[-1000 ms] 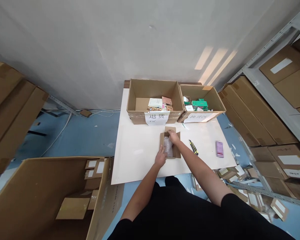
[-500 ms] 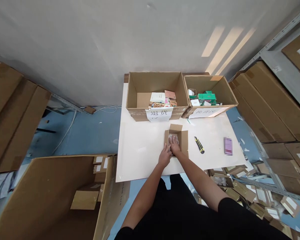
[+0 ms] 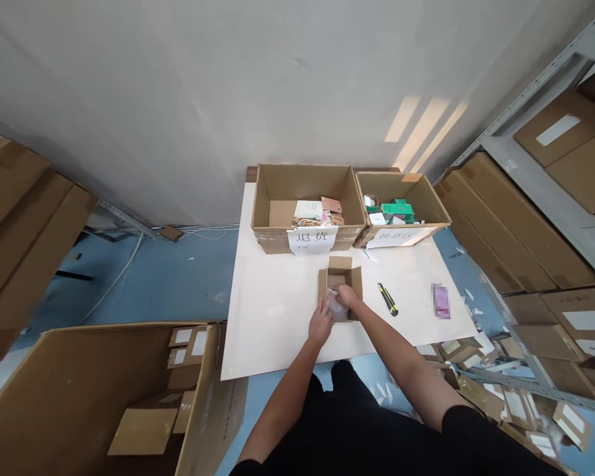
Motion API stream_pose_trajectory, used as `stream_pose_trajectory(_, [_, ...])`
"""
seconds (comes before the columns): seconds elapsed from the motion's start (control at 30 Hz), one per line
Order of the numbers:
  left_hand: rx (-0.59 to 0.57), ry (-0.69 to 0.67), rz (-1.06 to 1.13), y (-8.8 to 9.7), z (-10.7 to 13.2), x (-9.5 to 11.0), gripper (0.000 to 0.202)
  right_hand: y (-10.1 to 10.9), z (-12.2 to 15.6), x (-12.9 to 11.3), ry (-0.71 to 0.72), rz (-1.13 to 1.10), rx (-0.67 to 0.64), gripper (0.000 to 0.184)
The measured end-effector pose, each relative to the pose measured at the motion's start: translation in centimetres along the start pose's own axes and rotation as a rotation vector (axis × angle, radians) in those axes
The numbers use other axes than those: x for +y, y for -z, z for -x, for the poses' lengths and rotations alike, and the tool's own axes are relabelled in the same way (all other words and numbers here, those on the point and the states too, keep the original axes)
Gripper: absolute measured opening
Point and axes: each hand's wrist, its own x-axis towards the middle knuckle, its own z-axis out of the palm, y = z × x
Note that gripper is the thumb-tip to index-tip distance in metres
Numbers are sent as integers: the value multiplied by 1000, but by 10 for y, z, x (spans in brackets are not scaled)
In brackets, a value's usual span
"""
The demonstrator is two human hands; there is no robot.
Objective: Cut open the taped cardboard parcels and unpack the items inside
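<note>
A small open cardboard box sits in the middle of the white table. Inside it lies a crumpled piece of clear plastic wrap. My right hand reaches into the box with its fingers curled round the wrap. At the box's near left corner, my left hand presses against the box wall and touches the wrap with its fingers bent.
A yellow-and-black utility knife and a purple item lie to the right. Two labelled cartons with goods stand at the table's far edge. A large carton stands low left. Shelves of boxes stand right, and scraps litter the floor.
My right hand has curled round the plastic wrap and drawn it toward the box's near side. My left hand stays at the box's near left corner.
</note>
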Motion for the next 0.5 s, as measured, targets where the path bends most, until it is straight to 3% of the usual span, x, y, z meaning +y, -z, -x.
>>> stream_pose_trajectory(0.17, [76, 101, -39, 17, 15, -14, 19, 68, 16, 12, 167, -303, 167, 34])
stream_pose_trajectory(0.3, [116, 185, -51, 51, 35, -44, 23, 118, 22, 28, 259, -592, 77, 40])
stream_pose_trajectory(0.4, [162, 259, -94, 80, 54, -70, 18, 126, 15, 29, 239, -552, -60, 42])
stream_pose_trajectory(0.5, [168, 343, -132, 107, 73, -89, 13, 99, 2, 16, 118, -232, -105, 60])
